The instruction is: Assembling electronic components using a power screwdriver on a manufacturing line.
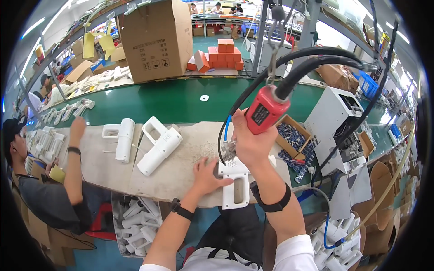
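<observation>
A red electric screwdriver hangs from a chain and black cables, and my right hand is wrapped around its body. Its lower end points down at a white plastic device housing with a loop handle, which lies at the near edge of the bench. My left hand holds this housing from the left, thumb against it near the handle and fingers bent. Where the tool tip meets the housing is hidden behind my right hand. Two similar white housings lie to the left, one upright-handled and one farther off.
A cardboard tray of small dark parts and a white machine stand right. Beyond runs a green belt with a large carton behind. A co-worker sits left. Bins of housings stand below.
</observation>
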The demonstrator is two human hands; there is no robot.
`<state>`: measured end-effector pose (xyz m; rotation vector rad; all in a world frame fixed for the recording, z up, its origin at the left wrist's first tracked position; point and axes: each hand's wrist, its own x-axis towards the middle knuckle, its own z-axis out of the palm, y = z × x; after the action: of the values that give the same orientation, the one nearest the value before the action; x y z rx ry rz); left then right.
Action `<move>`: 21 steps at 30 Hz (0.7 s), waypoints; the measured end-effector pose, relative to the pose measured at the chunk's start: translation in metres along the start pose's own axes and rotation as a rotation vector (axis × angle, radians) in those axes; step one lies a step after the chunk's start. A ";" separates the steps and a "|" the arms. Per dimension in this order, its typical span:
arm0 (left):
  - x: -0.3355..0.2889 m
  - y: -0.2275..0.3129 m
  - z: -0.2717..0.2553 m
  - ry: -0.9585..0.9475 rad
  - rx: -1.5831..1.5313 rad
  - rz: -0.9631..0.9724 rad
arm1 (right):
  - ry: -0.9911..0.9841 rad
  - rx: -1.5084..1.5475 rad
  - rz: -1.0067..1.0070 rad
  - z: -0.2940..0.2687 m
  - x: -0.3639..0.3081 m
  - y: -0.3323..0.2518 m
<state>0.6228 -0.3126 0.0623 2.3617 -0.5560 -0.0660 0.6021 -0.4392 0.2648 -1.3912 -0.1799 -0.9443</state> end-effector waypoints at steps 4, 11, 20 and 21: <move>-0.003 0.007 -0.003 0.008 -0.001 0.002 | -0.001 -0.031 0.046 0.005 0.000 0.032; -0.004 0.006 -0.002 0.055 -0.031 -0.026 | -0.019 -0.046 0.129 0.015 -0.002 0.061; 0.003 0.010 -0.005 0.034 -0.123 -0.024 | -0.019 -0.116 0.083 0.021 -0.017 0.057; 0.005 0.008 -0.002 0.036 -0.123 -0.020 | 0.031 -0.053 -0.005 0.018 -0.017 0.050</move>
<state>0.6245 -0.3185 0.0699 2.2445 -0.4970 -0.0651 0.6313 -0.4204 0.2206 -1.4239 -0.1355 -0.9801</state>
